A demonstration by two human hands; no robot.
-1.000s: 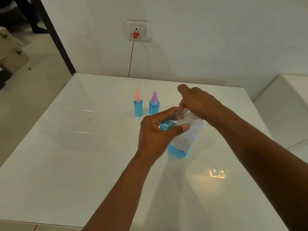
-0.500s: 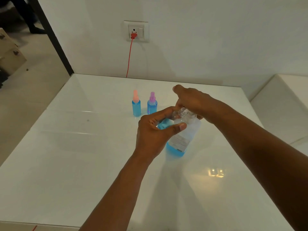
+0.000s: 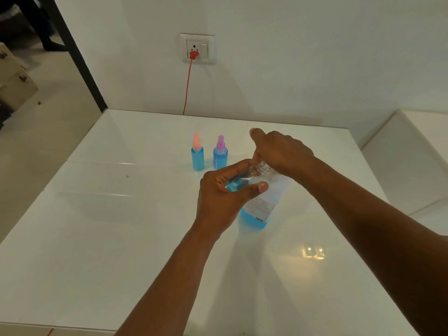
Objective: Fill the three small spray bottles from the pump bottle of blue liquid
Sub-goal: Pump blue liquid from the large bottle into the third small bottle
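— Item one?
— Small spray bottle [image 3: 236, 184], blue inside: left hand [image 3: 221, 202] curled round it, thumb and fingers closed, mouth tipped against the pump bottle [image 3: 263, 204].
— Item two?
— Right hand [image 3: 282, 151] clasped over that bottle's neck. Two filled bottles, orange-capped [image 3: 197, 155] and purple-capped [image 3: 220, 155], upright just beyond on the table [image 3: 97, 238].

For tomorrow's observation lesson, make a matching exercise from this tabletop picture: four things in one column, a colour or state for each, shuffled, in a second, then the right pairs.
Things
1. left spray bottle
2. right spray bottle
3. pump bottle
4. plug

States
A. red, in the wall socket
B. purple spray top
C. tilted, blue liquid low at its base
D. pink spray top

Pairs: 1-D, 2-B, 3-C, 4-A
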